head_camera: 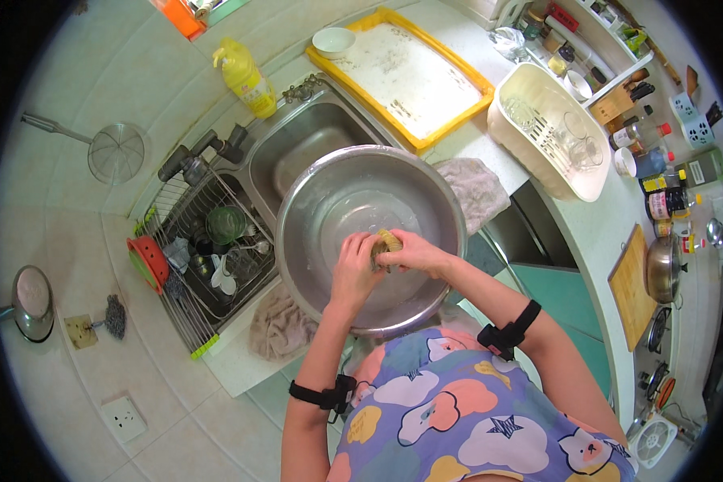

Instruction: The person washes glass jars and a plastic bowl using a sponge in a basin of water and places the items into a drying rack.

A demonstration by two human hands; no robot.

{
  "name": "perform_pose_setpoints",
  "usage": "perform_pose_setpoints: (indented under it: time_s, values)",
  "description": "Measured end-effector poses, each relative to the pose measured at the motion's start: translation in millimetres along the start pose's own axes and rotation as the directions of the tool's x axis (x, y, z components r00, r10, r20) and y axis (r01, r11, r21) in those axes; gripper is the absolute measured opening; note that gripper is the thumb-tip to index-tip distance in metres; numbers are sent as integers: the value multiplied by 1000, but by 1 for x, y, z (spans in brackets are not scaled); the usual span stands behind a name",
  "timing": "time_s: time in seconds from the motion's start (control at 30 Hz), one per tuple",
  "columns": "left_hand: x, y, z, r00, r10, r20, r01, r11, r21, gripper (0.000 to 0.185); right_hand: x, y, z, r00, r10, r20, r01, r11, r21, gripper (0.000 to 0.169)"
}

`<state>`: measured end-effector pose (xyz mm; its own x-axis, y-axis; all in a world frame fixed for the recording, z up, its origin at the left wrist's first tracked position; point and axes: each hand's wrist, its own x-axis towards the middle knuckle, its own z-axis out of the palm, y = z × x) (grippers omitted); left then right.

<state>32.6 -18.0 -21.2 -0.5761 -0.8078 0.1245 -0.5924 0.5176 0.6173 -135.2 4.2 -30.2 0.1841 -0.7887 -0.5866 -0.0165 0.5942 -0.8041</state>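
Note:
Both hands meet over the inside of a wide stainless-steel basin (304, 265). Between them is a small yellowish-brown, ribbed item (390, 241), partly hidden by fingers; its kind is unclear. The fingers of my left hand (356, 260) curl around its left side. From the right, my right hand (419, 253) grips it with thumb and fingers. A little whitish wetness shows on the basin's bottom. The basin rests across the front of a steel sink (313, 141), covering part of it.
Left of the basin, a wire rack (184, 328) spans a sink compartment with utensils and a green glass bowl (226, 225). A yellow pump bottle (250, 84) stands behind. A yellow-rimmed tray (419, 144), cream dish basket (500, 129) and cloths (473, 193) (282, 322) lie around.

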Motion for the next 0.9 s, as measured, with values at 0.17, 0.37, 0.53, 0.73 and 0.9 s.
perform_pose_setpoints:
  time_s: [0.17,0.37,0.53,0.73,0.9]
  values:
    - [6,13,-1,975,-58,-216,56,998,-14,67,14,13,-4,998,10,-61,-8,999,39,41]
    - [-5,-23,15,802,-563,200,480,408,-776,38,16,4,1,971,-32,-236,25,999,-35,34]
    - [-14,-27,7,722,-600,343,546,191,-815,25,38,19,-12,890,-399,-218,295,871,-392,28]
    - [-30,-32,8,730,-643,232,530,318,-786,21,59,16,-14,518,-805,-289,136,411,-902,24]
    - [-24,-28,18,750,-639,169,540,446,-713,23,64,23,12,870,-417,-261,382,907,-176,30]
